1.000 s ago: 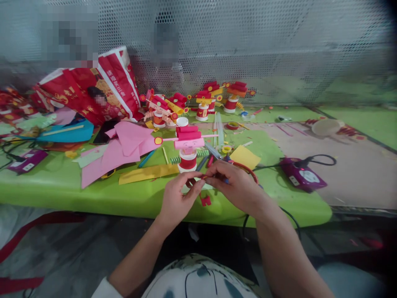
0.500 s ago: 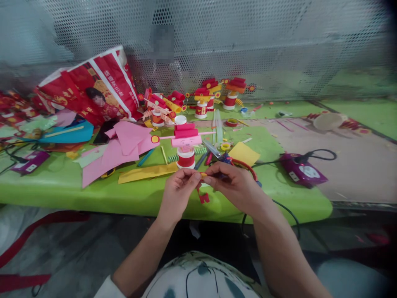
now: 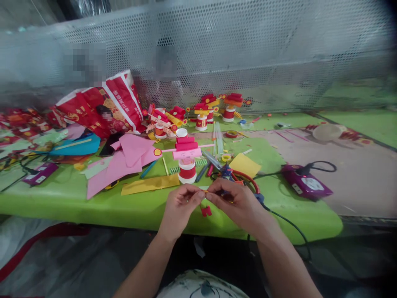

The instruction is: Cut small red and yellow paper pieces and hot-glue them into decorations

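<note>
My left hand and my right hand meet low over the table's front edge. Between their fingertips they pinch a small yellow-orange piece, probably paper and mostly covered by the fingers. A notched red scrap lies just below them. Right behind the hands stands a paper figure with a pink face, a red rolled hat and a red-and-white drum base. One pink stick with a yellow disc juts from its left. Scissors and a blue-and-red tool lie behind my right hand, which partly hides the tool.
Pink paper sheets, a yellow strip and a yellow sheet lie around. Several similar figures stand at the back, beside a red bag. Purple power boxes sit at both sides, with cables. A perforated metal screen rises behind.
The view has tilted up, so the table and hands appear lower. The pinched piece has turned and shows less yellow; both hands keep hold of it.
</note>
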A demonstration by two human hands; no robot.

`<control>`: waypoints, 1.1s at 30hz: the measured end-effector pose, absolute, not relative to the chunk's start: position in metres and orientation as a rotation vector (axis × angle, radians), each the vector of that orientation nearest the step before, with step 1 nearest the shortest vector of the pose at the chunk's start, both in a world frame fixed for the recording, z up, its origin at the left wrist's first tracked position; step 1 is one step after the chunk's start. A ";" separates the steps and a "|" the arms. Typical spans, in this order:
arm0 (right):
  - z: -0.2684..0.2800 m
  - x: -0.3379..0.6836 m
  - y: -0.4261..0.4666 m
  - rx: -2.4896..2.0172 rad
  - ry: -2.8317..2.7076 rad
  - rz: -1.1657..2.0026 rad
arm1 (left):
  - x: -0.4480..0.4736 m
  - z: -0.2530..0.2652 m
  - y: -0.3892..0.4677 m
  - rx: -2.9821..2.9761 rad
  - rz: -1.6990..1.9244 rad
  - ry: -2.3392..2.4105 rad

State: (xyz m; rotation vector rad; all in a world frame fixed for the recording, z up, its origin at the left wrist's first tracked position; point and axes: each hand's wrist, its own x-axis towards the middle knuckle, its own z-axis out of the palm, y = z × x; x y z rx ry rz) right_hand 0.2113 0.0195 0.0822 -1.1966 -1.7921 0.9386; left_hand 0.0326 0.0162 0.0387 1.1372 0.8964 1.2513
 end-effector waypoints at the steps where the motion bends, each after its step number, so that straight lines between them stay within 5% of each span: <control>1: 0.082 0.211 0.019 -1.191 -1.795 0.958 | 0.032 0.040 0.016 1.141 1.249 0.901; 33: 0.075 0.213 0.013 -1.166 -1.721 0.699 | 0.046 0.055 0.011 1.730 1.397 1.162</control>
